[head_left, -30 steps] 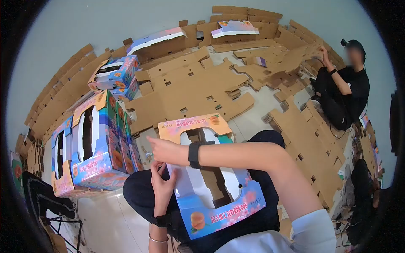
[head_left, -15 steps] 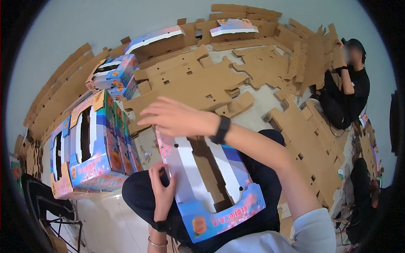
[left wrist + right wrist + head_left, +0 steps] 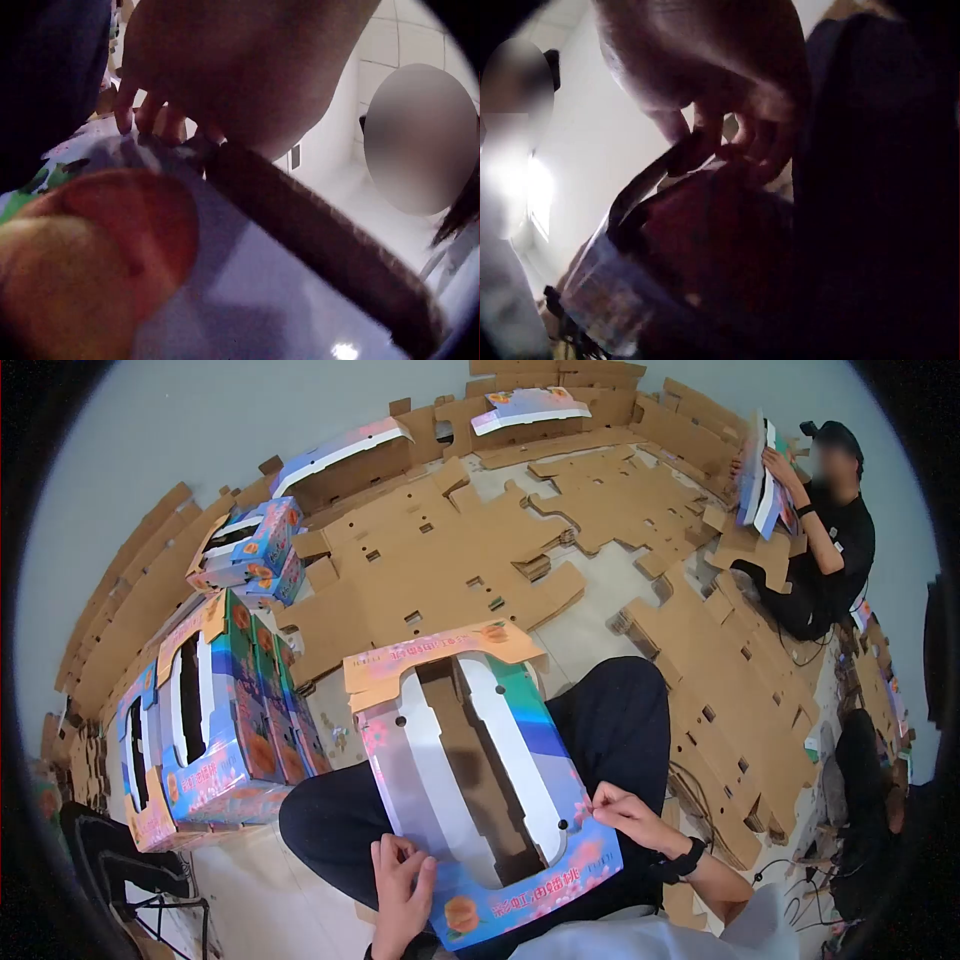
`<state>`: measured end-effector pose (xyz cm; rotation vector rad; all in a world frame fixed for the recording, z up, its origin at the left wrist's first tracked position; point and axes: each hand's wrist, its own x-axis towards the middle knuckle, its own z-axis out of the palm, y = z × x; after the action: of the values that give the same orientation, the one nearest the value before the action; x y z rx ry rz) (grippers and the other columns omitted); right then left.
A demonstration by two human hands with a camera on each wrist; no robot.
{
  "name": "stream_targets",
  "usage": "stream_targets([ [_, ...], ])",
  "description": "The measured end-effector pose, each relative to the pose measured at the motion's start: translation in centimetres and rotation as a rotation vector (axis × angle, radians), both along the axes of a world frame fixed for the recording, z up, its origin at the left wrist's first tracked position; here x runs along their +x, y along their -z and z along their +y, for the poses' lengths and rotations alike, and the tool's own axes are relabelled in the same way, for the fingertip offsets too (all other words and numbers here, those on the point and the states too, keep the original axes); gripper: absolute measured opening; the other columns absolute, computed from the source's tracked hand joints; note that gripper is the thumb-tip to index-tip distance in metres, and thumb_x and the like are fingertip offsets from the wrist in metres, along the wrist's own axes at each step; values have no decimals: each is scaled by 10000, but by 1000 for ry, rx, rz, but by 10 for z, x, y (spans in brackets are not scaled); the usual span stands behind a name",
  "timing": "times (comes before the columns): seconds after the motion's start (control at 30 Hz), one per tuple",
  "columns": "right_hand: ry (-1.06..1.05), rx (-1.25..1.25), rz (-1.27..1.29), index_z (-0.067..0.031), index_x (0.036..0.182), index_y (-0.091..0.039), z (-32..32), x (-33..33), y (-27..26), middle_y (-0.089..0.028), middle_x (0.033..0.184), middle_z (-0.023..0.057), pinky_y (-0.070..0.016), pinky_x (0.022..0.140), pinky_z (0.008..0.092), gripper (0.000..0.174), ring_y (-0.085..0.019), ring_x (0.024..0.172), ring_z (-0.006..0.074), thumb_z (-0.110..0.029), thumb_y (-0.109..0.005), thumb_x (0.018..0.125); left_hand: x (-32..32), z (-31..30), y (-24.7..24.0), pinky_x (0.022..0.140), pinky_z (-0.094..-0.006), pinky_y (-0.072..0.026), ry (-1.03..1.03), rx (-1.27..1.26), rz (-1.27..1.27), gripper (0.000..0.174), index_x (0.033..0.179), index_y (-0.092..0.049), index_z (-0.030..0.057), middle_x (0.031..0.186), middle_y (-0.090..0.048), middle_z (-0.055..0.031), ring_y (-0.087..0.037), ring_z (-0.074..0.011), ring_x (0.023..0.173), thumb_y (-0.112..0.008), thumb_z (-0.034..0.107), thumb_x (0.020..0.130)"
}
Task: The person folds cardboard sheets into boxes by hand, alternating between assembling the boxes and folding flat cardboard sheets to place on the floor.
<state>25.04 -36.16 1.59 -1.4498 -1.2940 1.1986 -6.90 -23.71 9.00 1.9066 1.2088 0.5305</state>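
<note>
A printed cardboard fruit box (image 3: 440, 770) with a long slot in its top and peach pictures rests across the person's lap. At its near left edge, the left hand (image 3: 402, 885) grips the side with bent fingers. That hand's fingertips (image 3: 172, 124) lie against the box edge in the left wrist view, above a printed peach (image 3: 157, 225). On the opposite long side, the right hand (image 3: 635, 820) pinches the edge near the front corner. The right wrist view shows its fingers (image 3: 709, 127) curled round a board edge, in dim light.
Finished-looking boxes (image 3: 225, 700) stand at the left, with more boxes (image 3: 245, 545) behind. Flattened cardboard sheets (image 3: 400, 550) cover the floor ahead and to the right. Another person (image 3: 825, 540) sits at the right, holding a printed carton (image 3: 765, 480). A black stand (image 3: 165, 910) is at lower left.
The right hand has come back from the box's far left corner to its near right side. The left hand has slid towards the near corner. The other person has raised a printed carton.
</note>
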Motion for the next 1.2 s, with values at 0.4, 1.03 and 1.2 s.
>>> stream_targets([
  [0.4, -224, 251, -561, -99, 1061, -646, 91, -8, -54, -581, 740, 105, -459, 561, 348, 251, -590, 650, 245, -265, -500, 942, 4, 22, -18, 805, -327, -285, 202, -105, -124, 349, 1001, -627, 78, 740, -457, -18, -469, -148, 736, -396, 334, 947],
  [1.03, -227, -62, -112, 43, 1167, -554, 95, 103, -21, -659, 1002, 78, -466, 778, 262, 455, -580, 863, 121, -256, -662, 841, -121, 18, -41, 789, -258, -426, -152, 46, -14, 301, 960, -540, 24, 916, -578, -61, -543, -120, 881, -670, -64, 703],
  [1.2, 389, -154, 219, -1, 1056, -600, 111, 115, -83, -649, 977, 81, -496, 749, 256, 315, -618, 817, 114, -167, -678, 800, -122, 52, -68, 799, -276, -450, -400, -164, -179, 306, 1038, -549, 20, 1087, -577, -94, -580, -164, 896, -656, -19, 754],
])
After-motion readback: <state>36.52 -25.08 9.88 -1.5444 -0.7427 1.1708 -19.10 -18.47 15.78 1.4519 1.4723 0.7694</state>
